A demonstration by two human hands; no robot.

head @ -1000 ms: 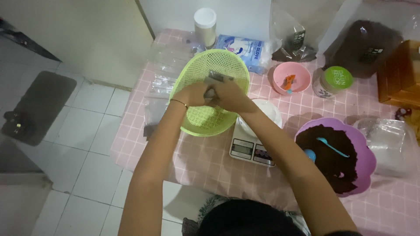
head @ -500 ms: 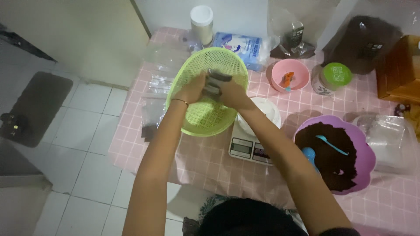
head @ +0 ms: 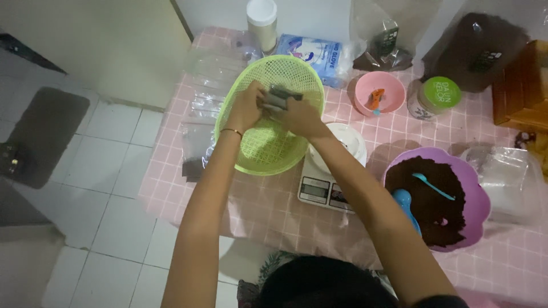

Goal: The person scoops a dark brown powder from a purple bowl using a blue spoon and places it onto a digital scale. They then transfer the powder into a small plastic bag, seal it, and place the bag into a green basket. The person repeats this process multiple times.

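Note:
Both my hands meet over a light green mesh basket [head: 268,145] on the pink checked table [head: 268,211]. My left hand [head: 246,106] and my right hand [head: 301,116] together grip a small clear bag with dark contents [head: 278,97], held above the basket's middle. A thin bracelet circles my left wrist. A white kitchen scale [head: 326,182] stands just right of the basket, under my right forearm.
A purple bowl [head: 474,194] of dark powder with blue scoops sits at the right. Behind are a pink bowl [head: 379,94], a green-lidded jar [head: 436,97], a white-capped bottle [head: 262,23], a blue packet [head: 317,54] and several plastic bags [head: 200,120]. A wooden box [head: 522,85] is at far right.
My hands have stayed over the basket, shifting slightly while working the small bag between them. Nothing else on the table moved.

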